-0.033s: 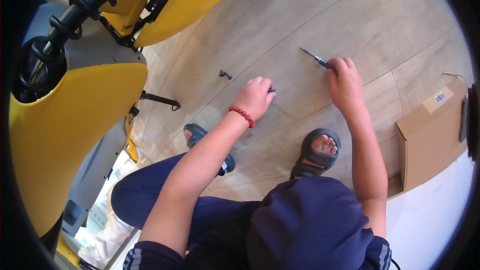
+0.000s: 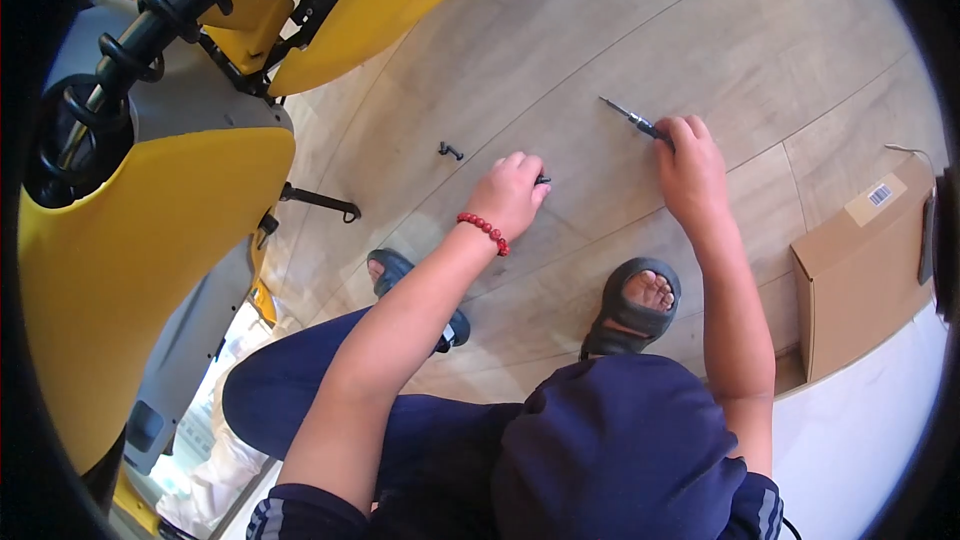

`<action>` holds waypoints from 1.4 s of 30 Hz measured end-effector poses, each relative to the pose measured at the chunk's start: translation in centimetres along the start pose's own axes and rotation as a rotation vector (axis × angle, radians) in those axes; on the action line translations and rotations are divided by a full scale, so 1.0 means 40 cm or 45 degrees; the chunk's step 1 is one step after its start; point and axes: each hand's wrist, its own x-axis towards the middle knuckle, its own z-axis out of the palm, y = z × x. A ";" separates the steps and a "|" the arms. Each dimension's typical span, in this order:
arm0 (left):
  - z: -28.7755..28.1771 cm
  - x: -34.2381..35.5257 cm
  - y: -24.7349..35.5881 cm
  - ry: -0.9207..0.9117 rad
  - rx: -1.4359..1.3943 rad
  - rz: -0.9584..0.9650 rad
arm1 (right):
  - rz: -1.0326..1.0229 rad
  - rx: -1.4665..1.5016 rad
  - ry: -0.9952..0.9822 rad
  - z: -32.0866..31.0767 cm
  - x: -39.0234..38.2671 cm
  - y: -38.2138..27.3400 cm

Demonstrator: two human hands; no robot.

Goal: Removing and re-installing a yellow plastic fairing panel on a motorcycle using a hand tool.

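Screwdriver in the right hand; small dark piece in the left hand
The right hand clasps the screwdriver's rear end, tip angled forward-left over the floor; the left hand pinches its piece, mostly hidden; dark screws lie nearby.

The screwdriver looks metallic, the yellow panel smooth plastic, the box matt cardboard.

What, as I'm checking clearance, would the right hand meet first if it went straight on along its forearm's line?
Ahead of the right hand, only floor shows up to the picture's upper edge; the way looks free, though depth is unclear.
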 end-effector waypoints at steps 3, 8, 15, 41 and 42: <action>-0.021 0.010 0.009 0.037 -0.052 -0.042 | -0.008 -0.037 0.016 -0.001 -0.002 0.002; -0.084 0.022 -0.029 0.117 -0.146 -0.261 | -0.001 -0.010 -0.014 -0.007 0.000 0.015; -0.154 0.048 0.050 -0.017 -1.361 -0.411 | 0.353 0.899 -0.534 -0.057 -0.001 -0.078; -0.164 0.178 -0.092 -0.018 0.157 -0.005 | 0.588 0.949 -0.105 -0.025 -0.010 -0.092; -0.164 0.181 -0.090 -0.007 0.164 -0.002 | 0.575 0.953 -0.100 -0.029 -0.004 -0.091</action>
